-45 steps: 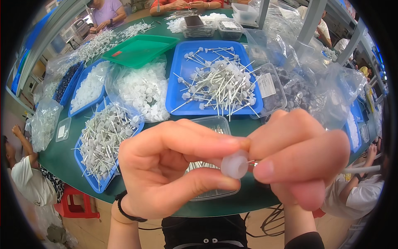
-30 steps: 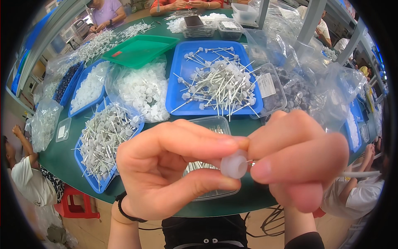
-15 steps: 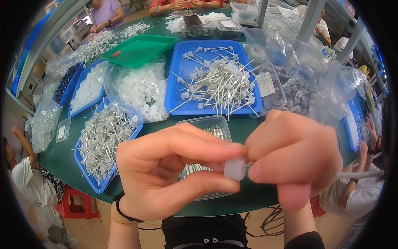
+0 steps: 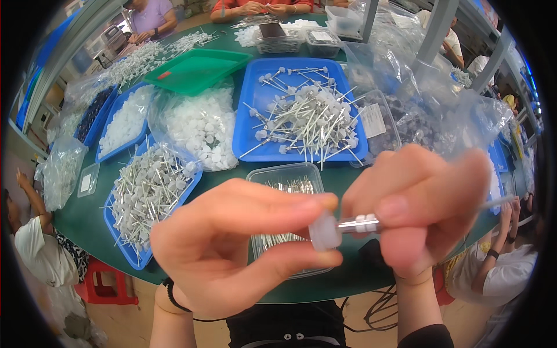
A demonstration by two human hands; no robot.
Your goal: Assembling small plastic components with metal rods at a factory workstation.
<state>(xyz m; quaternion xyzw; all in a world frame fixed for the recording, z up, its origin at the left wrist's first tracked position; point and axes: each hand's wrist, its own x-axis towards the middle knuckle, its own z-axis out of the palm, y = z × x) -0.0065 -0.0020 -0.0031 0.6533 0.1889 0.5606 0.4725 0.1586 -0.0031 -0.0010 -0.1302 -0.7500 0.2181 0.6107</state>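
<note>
Between thumb and fingertips, my left hand (image 4: 232, 238) pinches a small translucent white plastic cap (image 4: 325, 231). My right hand (image 4: 420, 203) grips a thin rod (image 4: 358, 224) with a shiny metal tip and white rings, its grey tail sticking out past the fist on the right. The rod's tip meets the cap's right side; how deep it sits in the cap I cannot tell. Under my hands stands a clear plastic box (image 4: 284, 169) of thin metal pieces, partly covered by my left hand. Behind it a blue tray (image 4: 246, 148) carries a heap of capped rods.
Another blue tray (image 4: 132, 258) of capped rods lies at the left, beside a bag of white caps (image 4: 206, 124). A green tray (image 4: 191, 66) sits behind. Clear bags of dark parts (image 4: 415, 130) lie at the right, near metal posts (image 4: 434, 35). Several people sit around the table.
My right hand has turned and drawn slightly back, so the rod's metal tip and white rings now show beside the cap. My left hand keeps its pinch.
</note>
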